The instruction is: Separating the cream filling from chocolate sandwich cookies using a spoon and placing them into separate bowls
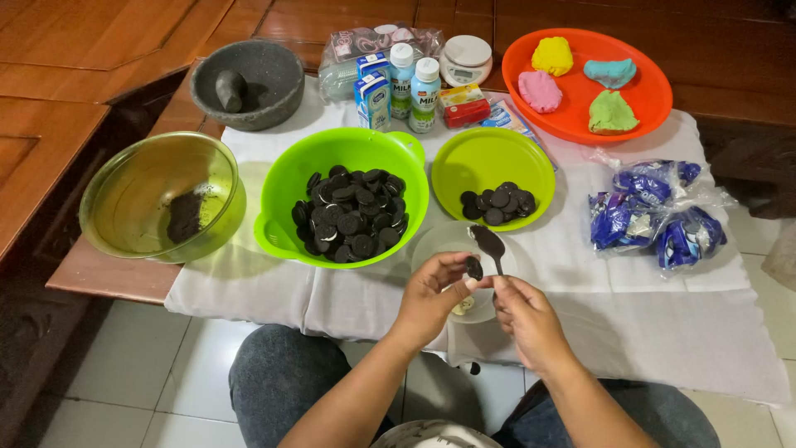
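My left hand [433, 292] pinches a dark round cookie half [473, 267] between thumb and fingers. My right hand [527, 319] grips the handle of a small spoon [489, 244], its dark-smeared bowl pointing up just above the cookie. Both hands hover over a clear shallow bowl [437, 241] with a little pale cream in it. Behind it stand a big green bowl [282, 187] heaped with dark sandwich cookies and a smaller lime bowl [489, 158] holding several separated dark cookie halves.
A clear glass bowl [133, 191] with dark crumbs sits far left, a stone mortar and pestle [249, 81] behind it. Milk cartons and bottles [402, 83], a small scale [466, 58], an orange plate [647, 99] with coloured dough lumps and blue cookie packets [655, 211] lie on the white cloth.
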